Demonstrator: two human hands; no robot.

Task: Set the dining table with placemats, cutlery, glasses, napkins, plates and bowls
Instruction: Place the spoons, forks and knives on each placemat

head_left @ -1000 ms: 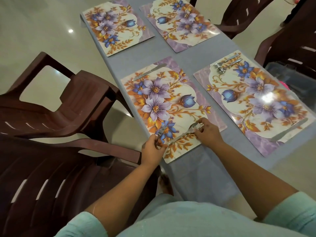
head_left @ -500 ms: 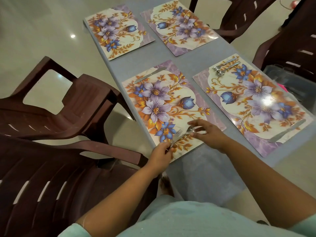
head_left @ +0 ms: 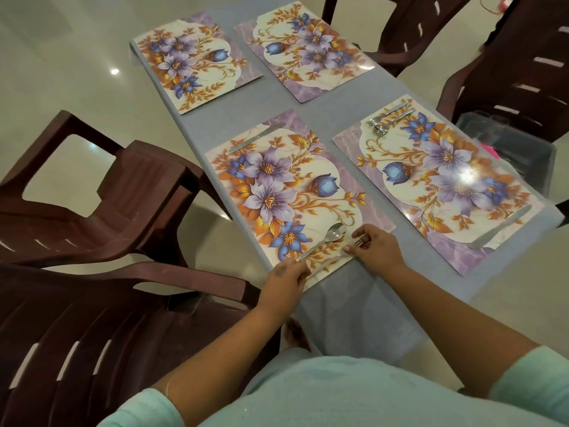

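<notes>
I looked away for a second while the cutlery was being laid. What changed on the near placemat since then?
The spoon and fork, bunched together a second ago, now lie apart, side by side. The left hand holds the handle ends; the right hand pinches the fork's head. The knife and the other placemat's cutlery stayed put.

Brown plastic chairs [head_left: 101,211] around; clear tub [head_left: 505,140] on one.

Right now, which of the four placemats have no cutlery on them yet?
The two far placemats are bare; both near ones hold a knife, spoon and fork.
</notes>
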